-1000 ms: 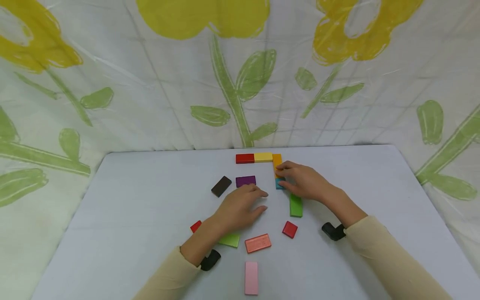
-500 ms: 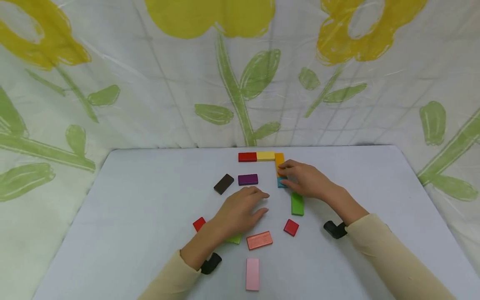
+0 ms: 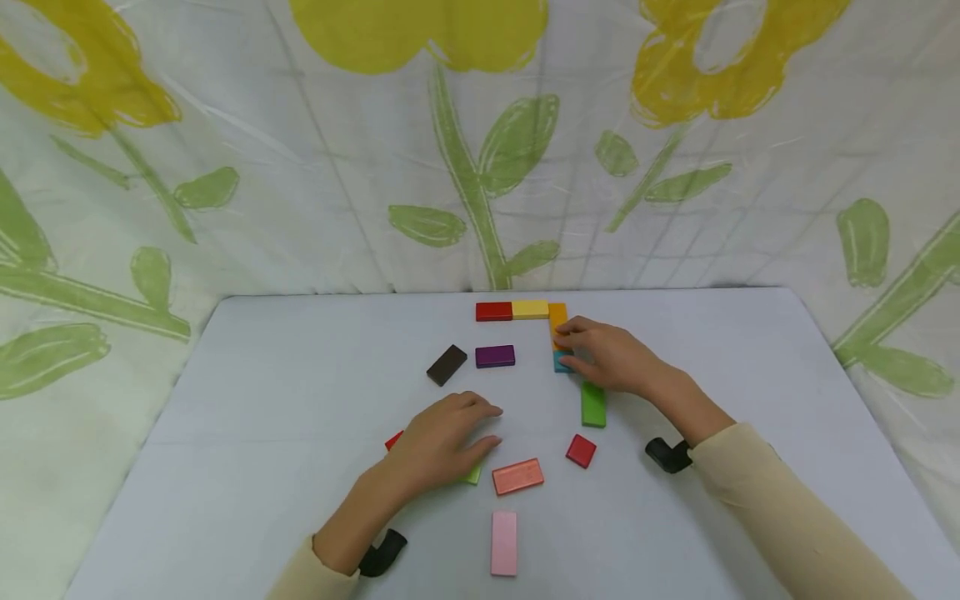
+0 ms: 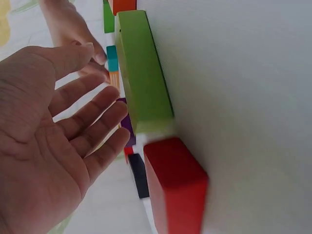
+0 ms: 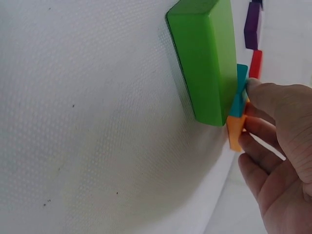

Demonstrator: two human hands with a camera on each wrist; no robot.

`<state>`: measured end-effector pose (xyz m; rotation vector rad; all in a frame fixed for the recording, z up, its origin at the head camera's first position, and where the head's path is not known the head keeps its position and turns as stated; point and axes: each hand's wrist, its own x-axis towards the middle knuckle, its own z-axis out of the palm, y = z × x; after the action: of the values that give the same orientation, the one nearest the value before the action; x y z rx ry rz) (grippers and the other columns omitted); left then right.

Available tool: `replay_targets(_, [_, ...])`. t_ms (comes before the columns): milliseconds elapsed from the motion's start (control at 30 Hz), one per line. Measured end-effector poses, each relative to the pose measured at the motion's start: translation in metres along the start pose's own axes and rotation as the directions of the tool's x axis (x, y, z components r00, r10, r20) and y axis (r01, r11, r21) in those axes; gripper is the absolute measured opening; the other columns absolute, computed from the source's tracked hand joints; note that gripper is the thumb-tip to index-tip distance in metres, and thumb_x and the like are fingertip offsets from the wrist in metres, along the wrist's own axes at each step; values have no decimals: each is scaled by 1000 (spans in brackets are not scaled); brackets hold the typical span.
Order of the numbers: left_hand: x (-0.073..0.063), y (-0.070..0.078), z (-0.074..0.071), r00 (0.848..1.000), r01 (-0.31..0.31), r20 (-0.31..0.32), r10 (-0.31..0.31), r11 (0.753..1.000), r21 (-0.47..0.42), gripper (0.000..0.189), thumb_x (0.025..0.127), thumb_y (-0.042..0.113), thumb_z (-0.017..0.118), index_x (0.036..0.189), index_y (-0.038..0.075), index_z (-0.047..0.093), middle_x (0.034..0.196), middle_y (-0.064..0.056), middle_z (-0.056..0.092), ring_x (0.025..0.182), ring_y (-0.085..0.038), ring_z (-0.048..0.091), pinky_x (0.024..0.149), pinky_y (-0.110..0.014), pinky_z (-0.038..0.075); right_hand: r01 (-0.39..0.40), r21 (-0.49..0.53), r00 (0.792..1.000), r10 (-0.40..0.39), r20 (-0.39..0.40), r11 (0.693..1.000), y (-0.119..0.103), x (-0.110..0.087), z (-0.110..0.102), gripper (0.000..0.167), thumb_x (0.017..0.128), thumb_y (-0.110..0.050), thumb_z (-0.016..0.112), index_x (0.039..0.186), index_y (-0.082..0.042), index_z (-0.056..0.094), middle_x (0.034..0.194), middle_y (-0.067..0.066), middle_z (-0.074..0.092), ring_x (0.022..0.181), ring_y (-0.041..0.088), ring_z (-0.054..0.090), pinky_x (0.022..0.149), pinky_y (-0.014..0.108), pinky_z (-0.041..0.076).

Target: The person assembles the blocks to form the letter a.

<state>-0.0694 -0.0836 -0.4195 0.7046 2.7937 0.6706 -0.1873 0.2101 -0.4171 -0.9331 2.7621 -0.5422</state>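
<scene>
12 blocks show on the white table (image 3: 247, 467), and the run set end to end at its far edge looks easiest to spoil. The right hand (image 3: 611, 358) has its fingers bent at the orange block (image 3: 557, 312) and its thumb tip at the blue block (image 3: 560, 367); whether it truly pinches either, I cannot tell. If it pressed sideways or came away unevenly, those 2 could part or skew, and the push might carry on into the yellow block (image 3: 530, 309) and the far red block (image 3: 493, 312). The green block (image 3: 593, 405) lies just on the near side of that hand (a low palm might nudge it). The left hand (image 3: 444, 439), fingers loosely spread and holding nothing, hovers over the lime block (image 4: 146, 68) and the near red block (image 4: 178, 170); a careless dip could knock these, or the salmon block (image 3: 517, 477) near its thumb. No brand, label or lettering can be read on the blocks or the black wrist devices (image 3: 666, 456); the backdrop (image 3: 315, 183) bears only flowers and leaves.
</scene>
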Motion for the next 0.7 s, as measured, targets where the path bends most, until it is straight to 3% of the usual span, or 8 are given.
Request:
replay_targets(300, [-41,-10,-1,1000,13,-8,-13,1000,21,44,93,36,81,133,19,73,128,4,72,121,-15,67,103,-38,60,-13,1,1000,13,12,1000,-1,0,0,44,101,-25,74,138,-2,69,147,15,63,138,37,61,115,54,52])
replay_targets(700, [-48,-9,1,999,-42,17,41,998,44,34,93,24,82,125,15,77,117,4,72,111,-13,65,95,-30,61,-13,3,1000,13,8,1000,-1,0,0,43,101,-25,74,138,-2,70,146,15,64,137,37,62,114,54,52])
